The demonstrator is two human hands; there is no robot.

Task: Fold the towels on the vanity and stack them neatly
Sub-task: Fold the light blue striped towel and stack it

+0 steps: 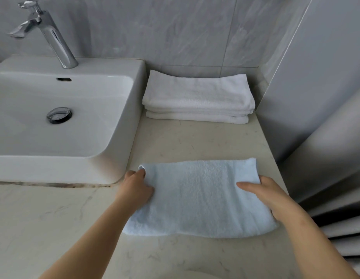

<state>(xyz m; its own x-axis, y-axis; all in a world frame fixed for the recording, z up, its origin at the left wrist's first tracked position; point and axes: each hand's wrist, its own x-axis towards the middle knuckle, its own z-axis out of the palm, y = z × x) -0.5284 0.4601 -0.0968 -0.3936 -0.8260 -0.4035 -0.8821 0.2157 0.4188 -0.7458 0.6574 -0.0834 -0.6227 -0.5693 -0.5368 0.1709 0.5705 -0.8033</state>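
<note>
A pale blue towel (197, 200) lies folded flat on the beige vanity top (195, 141), near its front. My left hand (136, 191) grips the towel's left edge, fingers curled round it. On the towel's right edge my right hand (263, 193) holds the fabric, thumb on top and fingers under the edge. A stack of folded white towels (197, 97) sits at the back against the wall, apart from the blue one.
A white basin (122, 125) with a chrome tap (52, 35) and drain plug (59, 115) fills the left. Grey tiled walls (175, 27) close the back and right. A grey pleated curtain (340, 198) hangs at the right edge.
</note>
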